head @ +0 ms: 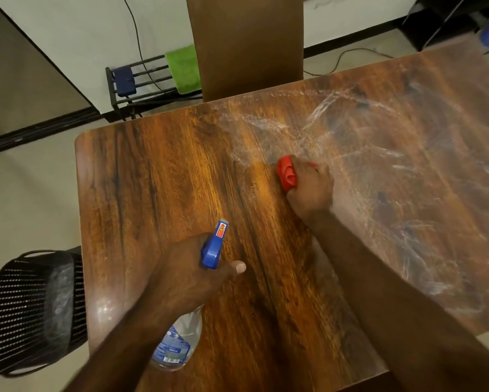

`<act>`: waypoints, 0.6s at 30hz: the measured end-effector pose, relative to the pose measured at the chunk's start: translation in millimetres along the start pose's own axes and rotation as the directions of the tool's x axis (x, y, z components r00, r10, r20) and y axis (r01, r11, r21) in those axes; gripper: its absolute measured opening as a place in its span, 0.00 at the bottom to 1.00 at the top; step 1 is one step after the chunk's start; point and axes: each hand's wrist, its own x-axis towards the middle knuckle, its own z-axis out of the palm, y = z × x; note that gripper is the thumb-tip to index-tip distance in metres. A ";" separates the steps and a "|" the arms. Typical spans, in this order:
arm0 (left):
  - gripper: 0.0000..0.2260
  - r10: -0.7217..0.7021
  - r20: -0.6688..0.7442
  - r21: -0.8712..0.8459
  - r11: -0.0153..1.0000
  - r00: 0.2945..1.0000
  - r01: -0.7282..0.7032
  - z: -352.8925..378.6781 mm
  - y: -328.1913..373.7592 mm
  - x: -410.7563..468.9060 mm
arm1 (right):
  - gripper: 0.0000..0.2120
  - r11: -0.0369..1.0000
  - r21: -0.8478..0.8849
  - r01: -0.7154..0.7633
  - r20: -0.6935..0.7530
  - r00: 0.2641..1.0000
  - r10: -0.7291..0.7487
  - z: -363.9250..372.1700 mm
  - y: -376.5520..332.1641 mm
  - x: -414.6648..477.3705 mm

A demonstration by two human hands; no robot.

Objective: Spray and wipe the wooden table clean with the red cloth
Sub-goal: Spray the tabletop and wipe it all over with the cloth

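The wooden table fills most of the view. Its right half is covered with whitish wet streaks, while the left half looks darker and unstreaked. My right hand presses a bunched red cloth onto the table near its middle, at the edge of the streaked area. My left hand grips a clear spray bottle with a blue trigger head, held above the table's near left part, nozzle pointing away from me.
A brown chair back stands at the table's far side. A black mesh bin sits on the floor left of the table. A dark rack with a green cloth stands by the wall. Cables trail on the floor.
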 end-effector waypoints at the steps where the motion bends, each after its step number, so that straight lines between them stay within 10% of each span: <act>1: 0.21 -0.001 -0.006 -0.001 1.000 1.000 0.001 -0.2 -0.4 1.7 | 0.35 1.000 -0.003 0.024 0.010 1.000 -0.024 7.4 -13.0 5.5; 9: 0.18 -0.018 -0.005 0.020 1.000 1.000 0.018 -13.0 8.2 31.0 | 0.40 0.840 0.064 0.538 0.236 0.810 -0.537 51.9 -49.1 -66.8; 18: 0.24 -0.048 -0.018 0.080 0.996 0.999 0.049 -31.9 4.3 61.1 | 0.40 0.967 -0.022 0.254 0.157 0.956 -0.248 32.4 -59.0 18.3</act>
